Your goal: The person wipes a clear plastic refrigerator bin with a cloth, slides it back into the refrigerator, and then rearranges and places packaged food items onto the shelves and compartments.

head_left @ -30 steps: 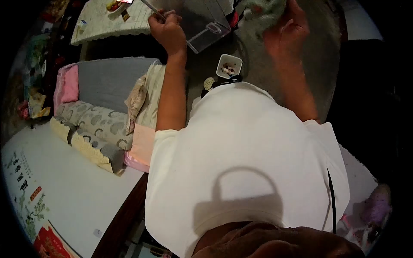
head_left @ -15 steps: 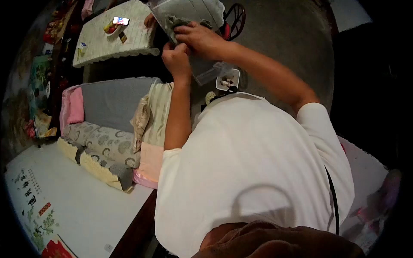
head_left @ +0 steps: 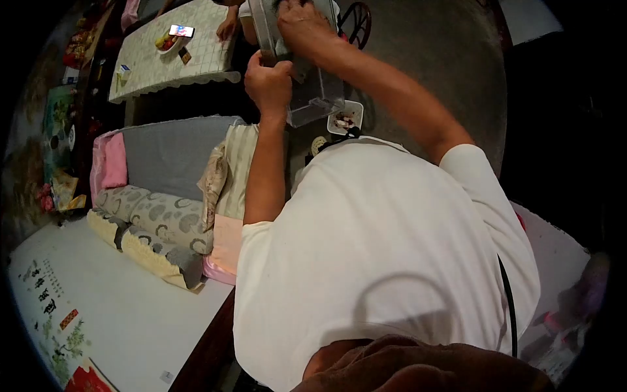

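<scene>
At twelve o'clock, near the top edge of the head view, a clear plastic box [head_left: 321,90] stands before the person. The left hand [head_left: 269,83], a little toward eleven, grasps the box's near edge, fingers and thumb bent around it. The right hand [head_left: 305,29], at twelve, reaches across to the box; some dark material [head_left: 275,5] shows by its fingertips, but the frame cuts them off, so whether it grips anything cannot be told. The step in hand seems to be steadying the box while the right hand works on it; the next move would call for a firm left hold and a flat, even right-hand touch. The box looks see-through and slightly hazy, with straight walls and a moulded fitting low on the near side. Just beside its lower corner, toward one o'clock, sits a white tub [head_left: 353,105] containing small scraps.
</scene>
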A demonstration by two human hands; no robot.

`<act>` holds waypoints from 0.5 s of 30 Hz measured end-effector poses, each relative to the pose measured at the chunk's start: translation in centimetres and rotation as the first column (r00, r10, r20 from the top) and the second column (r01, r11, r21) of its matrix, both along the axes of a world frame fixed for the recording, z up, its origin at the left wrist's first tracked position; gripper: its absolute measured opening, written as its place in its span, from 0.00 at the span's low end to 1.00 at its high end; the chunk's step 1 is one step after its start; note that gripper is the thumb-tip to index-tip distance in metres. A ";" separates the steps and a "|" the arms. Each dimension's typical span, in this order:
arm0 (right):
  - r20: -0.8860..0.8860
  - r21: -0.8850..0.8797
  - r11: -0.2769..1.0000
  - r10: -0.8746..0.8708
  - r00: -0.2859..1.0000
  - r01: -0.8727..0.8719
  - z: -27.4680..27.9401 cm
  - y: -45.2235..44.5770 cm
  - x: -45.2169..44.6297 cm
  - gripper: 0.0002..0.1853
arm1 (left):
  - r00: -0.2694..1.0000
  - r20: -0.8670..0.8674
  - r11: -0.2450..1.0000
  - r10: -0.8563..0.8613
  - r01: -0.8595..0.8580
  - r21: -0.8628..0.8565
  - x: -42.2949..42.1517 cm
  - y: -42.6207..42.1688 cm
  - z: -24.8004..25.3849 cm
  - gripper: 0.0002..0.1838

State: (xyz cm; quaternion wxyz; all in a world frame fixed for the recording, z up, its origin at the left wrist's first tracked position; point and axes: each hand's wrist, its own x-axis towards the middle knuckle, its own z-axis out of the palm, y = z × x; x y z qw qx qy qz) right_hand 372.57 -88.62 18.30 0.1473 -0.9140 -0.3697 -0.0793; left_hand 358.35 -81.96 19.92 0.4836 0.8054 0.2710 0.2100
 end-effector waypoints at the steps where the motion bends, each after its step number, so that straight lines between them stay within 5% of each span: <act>1: 0.043 0.023 1.000 -0.007 0.999 0.006 0.8 -0.9 -1.2 0.27 | 0.997 0.061 0.998 0.051 -0.052 0.023 0.4 0.3 -1.4 0.28; 3: 0.263 0.155 0.984 0.039 0.964 -0.083 -0.7 -1.6 -1.6 0.19 | 0.989 0.121 0.995 0.087 -0.093 0.046 0.7 0.5 -2.0 0.28; 7: 0.260 0.203 0.974 0.041 0.965 -0.096 0.4 -2.0 -1.6 0.18 | 0.984 0.137 0.993 0.112 -0.116 0.026 1.2 0.3 -1.0 0.27; 9: 0.089 0.078 0.994 -0.085 0.992 0.079 2.1 -0.7 -0.2 0.35 | 0.976 0.185 0.993 0.119 -0.119 -0.012 1.8 0.2 -1.6 0.26; 10: 0.087 0.078 0.994 -0.088 0.992 0.081 1.9 -0.5 0.4 0.35 | 0.972 0.205 0.991 0.118 -0.128 0.035 2.0 -0.4 -1.7 0.24; 12: 0.022 0.370 0.928 -0.048 0.999 0.037 1.6 -0.3 1.2 0.35 | 0.970 0.217 0.988 0.112 -0.132 0.082 1.9 -0.4 -2.3 0.21; 14: -0.137 0.418 0.907 0.012 0.991 0.046 4.6 -0.9 0.8 0.37 | 0.971 0.239 0.938 0.007 -0.089 0.334 2.4 0.6 -3.9 0.16; 15: 0.084 -0.062 0.998 0.010 0.996 -0.005 5.2 -1.2 -0.1 0.37 | 0.971 0.239 0.940 0.004 -0.086 0.331 2.3 0.2 -2.9 0.16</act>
